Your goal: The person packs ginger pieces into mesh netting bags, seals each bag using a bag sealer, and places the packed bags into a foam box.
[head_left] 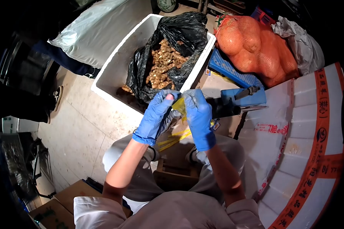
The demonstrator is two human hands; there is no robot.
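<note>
Both my hands wear blue gloves and meet in front of me, just below the white foam box (114,61). My left hand (156,116) is closed, its bare thumb tip poking through the torn glove, and my right hand (198,118) is closed beside it. Between them they pinch a small yellow piece of film or tape (179,106). A black plastic bag (183,28) lies open in the box, full of ginger (164,63). Yellow strips (174,140) lie on the floor beneath my hands.
Right of the box are a red net sack (256,47), a blue crate (233,68) and a blue device (252,95). Taped white foam boxes (290,137) stand at my right. Another person's legs (23,97) are at left. Cardboard (53,213) sits lower left.
</note>
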